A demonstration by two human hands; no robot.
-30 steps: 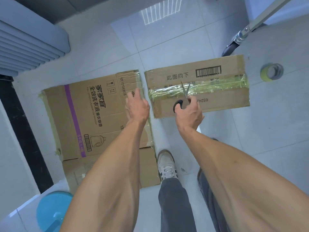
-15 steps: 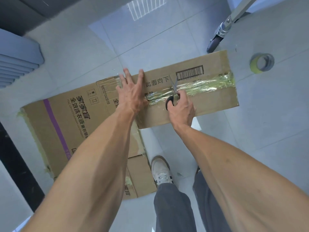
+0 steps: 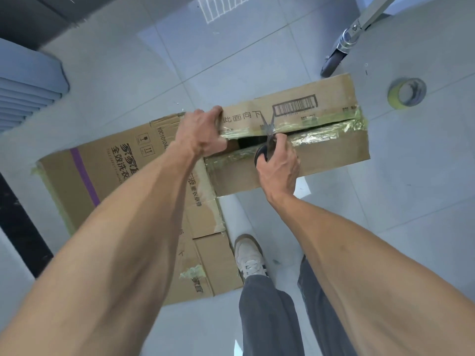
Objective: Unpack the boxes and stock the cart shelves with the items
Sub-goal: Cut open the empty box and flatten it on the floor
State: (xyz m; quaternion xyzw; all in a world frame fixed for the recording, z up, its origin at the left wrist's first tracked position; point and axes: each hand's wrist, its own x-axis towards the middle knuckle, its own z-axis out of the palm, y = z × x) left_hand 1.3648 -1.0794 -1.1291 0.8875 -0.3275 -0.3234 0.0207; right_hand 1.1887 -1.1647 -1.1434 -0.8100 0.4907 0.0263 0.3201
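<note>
Here the taped seam of the cardboard box on the floor runs rightward from the scissors gripped in the right hand, while the left hand grips the far flap's left end.

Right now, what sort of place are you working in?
Probably a stockroom or back room: bare tiled floor, taped cardboard box being cut open with scissors, a tape roll and a cart wheel.
</note>
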